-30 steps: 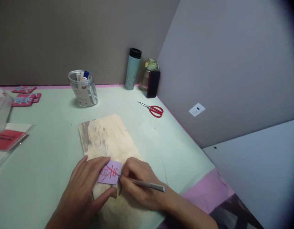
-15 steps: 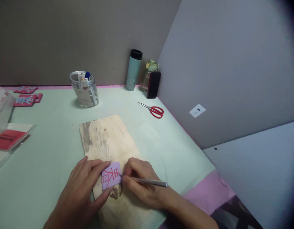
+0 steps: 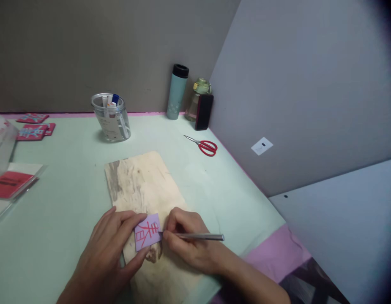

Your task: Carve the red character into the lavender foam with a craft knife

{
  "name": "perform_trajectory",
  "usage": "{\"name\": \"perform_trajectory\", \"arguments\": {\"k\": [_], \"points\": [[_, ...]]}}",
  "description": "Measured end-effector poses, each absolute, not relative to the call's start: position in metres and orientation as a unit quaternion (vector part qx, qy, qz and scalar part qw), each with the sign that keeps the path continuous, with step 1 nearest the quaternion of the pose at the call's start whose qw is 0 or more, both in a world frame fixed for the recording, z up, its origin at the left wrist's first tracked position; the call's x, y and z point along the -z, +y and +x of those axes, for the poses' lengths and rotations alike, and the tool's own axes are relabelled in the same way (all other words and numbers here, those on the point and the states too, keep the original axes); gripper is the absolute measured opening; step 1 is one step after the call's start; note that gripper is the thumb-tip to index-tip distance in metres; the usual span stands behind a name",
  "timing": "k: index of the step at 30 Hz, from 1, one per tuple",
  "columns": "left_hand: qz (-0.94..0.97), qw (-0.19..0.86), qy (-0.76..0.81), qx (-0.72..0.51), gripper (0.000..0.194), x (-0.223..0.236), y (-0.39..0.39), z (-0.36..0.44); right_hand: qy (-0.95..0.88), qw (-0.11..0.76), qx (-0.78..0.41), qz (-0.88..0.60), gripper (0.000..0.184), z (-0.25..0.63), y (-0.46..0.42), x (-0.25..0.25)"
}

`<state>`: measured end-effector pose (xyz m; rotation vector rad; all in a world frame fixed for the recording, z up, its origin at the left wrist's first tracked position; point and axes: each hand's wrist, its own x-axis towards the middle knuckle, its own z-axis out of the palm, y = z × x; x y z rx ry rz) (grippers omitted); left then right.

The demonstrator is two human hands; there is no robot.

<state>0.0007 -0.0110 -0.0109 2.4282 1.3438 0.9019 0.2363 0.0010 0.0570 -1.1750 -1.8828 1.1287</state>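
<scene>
A small lilac paper square with red lines printed on it lies on a pale wooden board. My left hand pins the square down between thumb and fingers, fingers curled on its left and lower edges. My right hand is closed on a thin metal craft knife, held like a pen. Its tip touches the right edge of the paper square.
A clear jar of pens stands behind the board. Red scissors lie to the right near the wall. A teal flask, a glass bottle and a dark phone stand in the corner. Red cut pieces and plastic sleeves lie at left.
The paper square has been turned clockwise under my left fingers. The knife handle has swung lower, lying nearly level, with its tip still at the paper's right edge.
</scene>
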Motion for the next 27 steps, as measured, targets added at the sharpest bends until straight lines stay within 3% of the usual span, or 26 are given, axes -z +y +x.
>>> {"name": "perform_trajectory", "arguments": {"k": [18,23,27], "points": [[0.831,0.107,0.453,-0.305,0.049,0.011,-0.010,0.002,-0.759,0.332,-0.384,-0.407,0.015,0.236,0.000,-0.054],[0.831,0.115,0.453,-0.300,0.049,0.011,-0.010,0.001,-0.857,0.374,-0.169,-0.313,0.018,0.230,-0.001,-0.040],[0.834,0.105,0.446,-0.308,0.049,0.011,-0.010,-0.001,-0.903,0.319,-0.050,-0.284,0.026,0.228,-0.006,-0.033]]}}
